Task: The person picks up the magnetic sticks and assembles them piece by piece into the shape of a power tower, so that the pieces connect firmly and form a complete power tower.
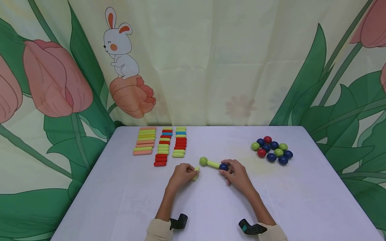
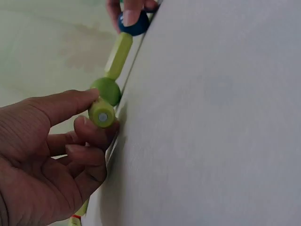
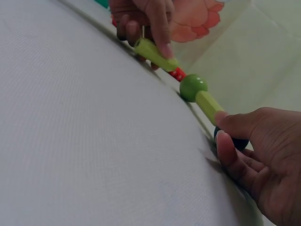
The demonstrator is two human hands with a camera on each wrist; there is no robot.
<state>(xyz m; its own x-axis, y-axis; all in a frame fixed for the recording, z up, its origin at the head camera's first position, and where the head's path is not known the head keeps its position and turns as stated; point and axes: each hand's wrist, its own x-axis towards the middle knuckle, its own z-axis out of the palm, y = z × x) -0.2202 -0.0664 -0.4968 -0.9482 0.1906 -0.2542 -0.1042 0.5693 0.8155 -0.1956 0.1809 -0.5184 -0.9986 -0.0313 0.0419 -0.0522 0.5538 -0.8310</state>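
My left hand (image 1: pixel 182 174) pinches a short yellow-green magnetic rod (image 1: pixel 196 173) between thumb and fingers. A round metal tip shows on that rod's near end in the left wrist view. To its right lies a joined piece: a green ball (image 1: pixel 203 161), a yellow-green rod (image 1: pixel 213 164) and a dark blue ball (image 1: pixel 223 167) in a line. My right hand (image 1: pixel 239 174) grips the dark blue ball, its thumb by the rod's end in the right wrist view. In the head view, a small gap separates the left hand's rod from the green ball.
Left at the back, long rods (image 1: pixel 144 142) lie in a column, beside two columns of short red, green and blue rods (image 1: pixel 180 144). A cluster of red, blue and green balls (image 1: pixel 274 145) sits at the back right. Behind the white table (image 1: pixel 211 214) hangs a printed curtain (image 1: pixel 211 67).
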